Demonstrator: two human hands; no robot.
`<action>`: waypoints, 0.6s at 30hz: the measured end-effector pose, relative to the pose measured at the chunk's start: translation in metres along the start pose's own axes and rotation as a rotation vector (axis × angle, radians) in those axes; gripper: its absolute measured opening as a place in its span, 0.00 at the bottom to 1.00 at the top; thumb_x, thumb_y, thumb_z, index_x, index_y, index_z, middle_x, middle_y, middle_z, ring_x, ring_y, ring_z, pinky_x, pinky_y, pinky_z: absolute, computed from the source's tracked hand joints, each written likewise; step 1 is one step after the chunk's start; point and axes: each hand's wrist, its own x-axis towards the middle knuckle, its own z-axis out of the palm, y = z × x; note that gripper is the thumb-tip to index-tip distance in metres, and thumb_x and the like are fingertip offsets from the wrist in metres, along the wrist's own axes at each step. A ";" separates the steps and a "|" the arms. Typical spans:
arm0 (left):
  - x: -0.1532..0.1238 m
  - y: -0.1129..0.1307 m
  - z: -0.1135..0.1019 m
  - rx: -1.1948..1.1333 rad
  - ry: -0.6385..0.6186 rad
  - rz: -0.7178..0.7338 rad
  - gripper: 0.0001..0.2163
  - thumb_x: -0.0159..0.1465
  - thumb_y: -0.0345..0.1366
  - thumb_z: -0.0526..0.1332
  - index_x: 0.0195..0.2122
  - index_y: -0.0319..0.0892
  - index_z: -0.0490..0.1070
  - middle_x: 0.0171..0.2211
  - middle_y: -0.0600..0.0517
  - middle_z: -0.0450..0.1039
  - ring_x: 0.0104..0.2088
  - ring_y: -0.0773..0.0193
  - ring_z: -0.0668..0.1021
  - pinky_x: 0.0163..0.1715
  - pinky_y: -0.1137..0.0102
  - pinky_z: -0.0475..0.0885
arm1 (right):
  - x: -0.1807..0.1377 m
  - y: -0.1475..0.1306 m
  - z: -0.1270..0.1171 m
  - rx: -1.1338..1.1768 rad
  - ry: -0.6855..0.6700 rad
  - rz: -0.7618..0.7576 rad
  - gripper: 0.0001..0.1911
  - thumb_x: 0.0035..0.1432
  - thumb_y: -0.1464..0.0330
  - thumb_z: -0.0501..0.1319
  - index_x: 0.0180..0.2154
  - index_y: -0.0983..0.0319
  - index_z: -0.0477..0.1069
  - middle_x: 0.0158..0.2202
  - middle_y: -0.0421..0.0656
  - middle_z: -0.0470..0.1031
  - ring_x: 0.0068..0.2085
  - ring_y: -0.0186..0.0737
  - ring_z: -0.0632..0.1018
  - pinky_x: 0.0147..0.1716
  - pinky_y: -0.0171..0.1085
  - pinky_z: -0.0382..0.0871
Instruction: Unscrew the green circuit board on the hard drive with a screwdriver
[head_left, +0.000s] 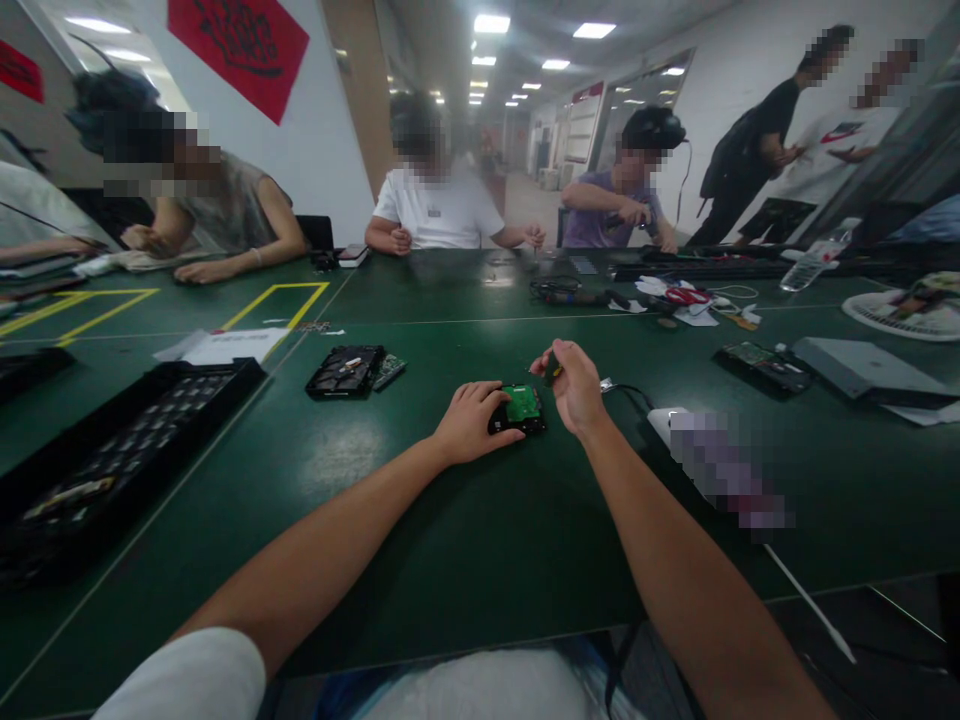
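A hard drive [523, 404] lies on the green table [420, 530] in front of me, its green circuit board facing up. My left hand [469, 422] is closed around its left side, with fingers over the far edge and thumb along the near edge. Just right of the drive, my right hand [579, 392] is raised slightly and pinches a small black-and-yellow tool [553, 369]. Its tip is too small to make out, and the fingers hide part of its handle. The tool looks apart from the drive.
A long black tray [161, 435] holding small parts lies at left. Nearer are a black drive-like case [341, 372] and a small circuit board [388, 372]. To the right are a cabled white device [671, 428], a grey box [862, 368] and a bottle [821, 256]. Several people sit opposite.
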 end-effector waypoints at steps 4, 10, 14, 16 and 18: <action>0.000 0.000 0.000 0.002 0.002 0.003 0.31 0.66 0.62 0.67 0.60 0.45 0.73 0.66 0.39 0.70 0.67 0.41 0.71 0.67 0.45 0.64 | -0.001 -0.002 0.000 0.006 -0.004 -0.012 0.16 0.60 0.52 0.72 0.33 0.55 0.74 0.30 0.35 0.72 0.33 0.36 0.77 0.40 0.39 0.74; 0.000 -0.001 0.000 0.001 0.002 0.003 0.31 0.66 0.62 0.68 0.61 0.46 0.72 0.66 0.39 0.70 0.66 0.41 0.71 0.67 0.44 0.64 | -0.004 -0.011 0.005 0.041 -0.083 0.031 0.19 0.67 0.51 0.63 0.34 0.58 0.79 0.27 0.40 0.72 0.33 0.40 0.76 0.43 0.41 0.74; -0.001 -0.001 0.000 0.001 0.009 0.006 0.31 0.65 0.62 0.68 0.61 0.46 0.72 0.66 0.39 0.70 0.66 0.41 0.72 0.67 0.45 0.65 | -0.004 -0.012 0.005 0.057 -0.076 0.054 0.20 0.67 0.50 0.62 0.35 0.58 0.79 0.26 0.40 0.72 0.31 0.40 0.76 0.40 0.42 0.75; -0.001 -0.002 0.000 0.004 0.008 0.009 0.31 0.66 0.62 0.68 0.61 0.45 0.72 0.66 0.39 0.70 0.66 0.41 0.72 0.67 0.45 0.65 | -0.004 -0.011 0.004 0.050 -0.076 0.057 0.20 0.67 0.49 0.62 0.35 0.58 0.78 0.26 0.40 0.73 0.31 0.40 0.77 0.39 0.42 0.75; 0.000 -0.002 0.000 0.005 0.006 0.009 0.31 0.66 0.62 0.68 0.61 0.46 0.72 0.66 0.39 0.70 0.66 0.41 0.72 0.67 0.45 0.65 | -0.004 -0.010 0.004 0.032 -0.075 0.056 0.20 0.67 0.48 0.63 0.35 0.58 0.78 0.27 0.40 0.74 0.31 0.39 0.77 0.38 0.41 0.75</action>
